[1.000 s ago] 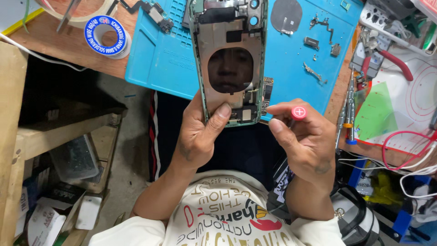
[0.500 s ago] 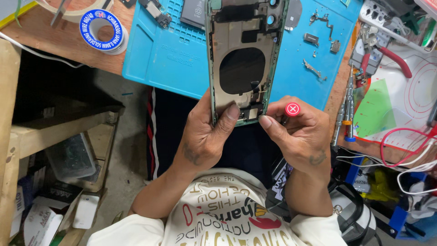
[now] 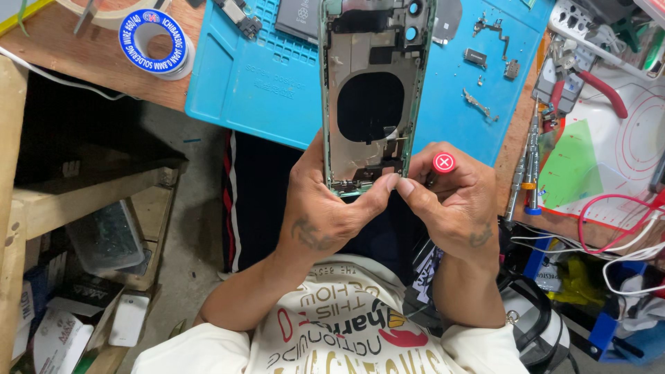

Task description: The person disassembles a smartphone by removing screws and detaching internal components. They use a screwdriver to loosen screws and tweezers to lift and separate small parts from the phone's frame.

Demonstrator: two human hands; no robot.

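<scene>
Blue silicone matting (image 3: 256, 76) was spread over the near edge of the wooden bench (image 3: 90, 62) in the head view, and above that edge an opened phone housing (image 3: 370, 90) was held upright, its bare metal inside turned toward the camera and a large dark oval patch seen at its middle. The housing was gripped at its lower end by the left hand (image 3: 325, 208), the fingers wrapped behind its left side and the thumb pressed across the bottom edge. The right hand (image 3: 457, 201) was closed around a small screwdriver (image 3: 443, 163), only the red cap of which, marked with a white cross, could be seen above the knuckles; the tip was hidden by the fingers, which were set against the housing's lower right corner, just beside the left thumb.

On the mat, small metal brackets and parts (image 3: 485, 62) were scattered toward its right edge. A roll of solder wire with a blue label (image 3: 156, 43) was laid on the bare wood near the bench's left end. Further screwdrivers (image 3: 525, 173) were lined up along the mat's right side, and red-handled pliers (image 3: 596, 86) were rested on a white mat (image 3: 623, 152) at the bench's right end, with red and white cables (image 3: 623, 228) trailed over its near edge.
</scene>
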